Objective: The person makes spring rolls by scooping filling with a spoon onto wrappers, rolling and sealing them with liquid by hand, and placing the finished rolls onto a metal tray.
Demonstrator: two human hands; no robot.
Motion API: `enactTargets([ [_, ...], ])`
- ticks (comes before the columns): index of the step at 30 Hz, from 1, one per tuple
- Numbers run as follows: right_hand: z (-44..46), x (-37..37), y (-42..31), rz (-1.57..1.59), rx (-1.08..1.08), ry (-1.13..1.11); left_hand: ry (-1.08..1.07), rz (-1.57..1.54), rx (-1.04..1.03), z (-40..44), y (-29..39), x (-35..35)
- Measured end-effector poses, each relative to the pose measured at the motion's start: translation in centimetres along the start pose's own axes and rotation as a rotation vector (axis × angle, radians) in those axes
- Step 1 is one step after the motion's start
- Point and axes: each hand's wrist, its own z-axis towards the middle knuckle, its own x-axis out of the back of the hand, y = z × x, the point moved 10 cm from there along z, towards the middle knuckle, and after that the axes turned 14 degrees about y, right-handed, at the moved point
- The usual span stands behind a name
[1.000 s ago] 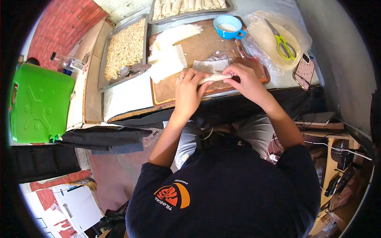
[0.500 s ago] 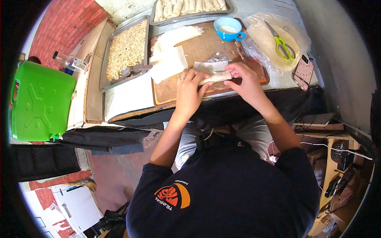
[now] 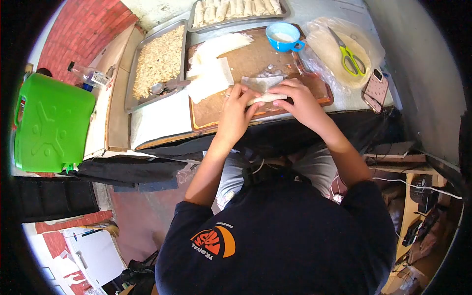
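Observation:
A partly rolled spring roll (image 3: 268, 98) lies at the near side of the brown board (image 3: 211, 118), with the loose end of its wrapper (image 3: 260, 82) stretching away from me. My left hand (image 3: 237, 105) has fingers and thumb closed around its left end. At the right end, my right hand (image 3: 297, 101) grips it between thumb and fingers. Left of my hands, loose wrapper sheets (image 3: 209, 78) overlap on the board. A blue cup (image 3: 283, 37) with whitish liquid stands at the board's far right.
A tray of chopped filling (image 3: 160, 56) with spoons (image 3: 167, 87) sits to the left. Finished rolls (image 3: 236, 10) line a tray at the back. On the right are green-handled scissors (image 3: 351, 59) on bagged wrappers (image 3: 319, 46), and a phone (image 3: 375, 91).
My right hand has shifted slightly left along the roll, its fingers now over the top. More of the loose wrapper shows beyond the roll. My left hand stays nearly in place.

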Motion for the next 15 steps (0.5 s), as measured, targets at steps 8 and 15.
enactTargets([
  [8, -0.2, -0.1, -0.9, -0.032, 0.102, 0.003, -0.018, -0.04, 0.016, -0.4, -0.3, 0.0],
  [15, -0.4, 0.8, -1.1, 0.019, -0.023, 0.041, -0.005, -0.063, 0.052, 0.1, -0.6, 0.1],
])
